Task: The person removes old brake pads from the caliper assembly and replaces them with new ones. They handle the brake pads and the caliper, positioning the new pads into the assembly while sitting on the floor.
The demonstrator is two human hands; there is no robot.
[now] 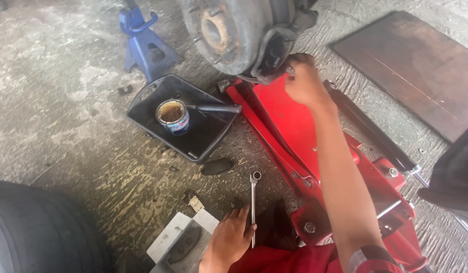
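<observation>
My right hand (pixel 303 80) reaches up to the brake caliper (pixel 274 53) at the right side of the rusty wheel hub (pixel 219 31); what its closed fingers grip is hidden. My left hand (pixel 232 236) rests low on the concrete floor, fingers touching the lower end of a long ring spanner (pixel 253 199) that lies on the ground. A grey box with a brake pad (pixel 181 242) sits just left of that hand. A red floor jack (pixel 315 151) lies under the hub, beneath my right forearm.
A black tray (pixel 158 91) holds an open grease tin (pixel 173 116) and a dark-handled tool (pixel 214 108). A blue jack stand (pixel 143 43) stands behind it. A tyre (pixel 37 232) fills the bottom left. A loose brake pad (pixel 217 166) lies on the floor. A dark board (pixel 416 60) lies at right.
</observation>
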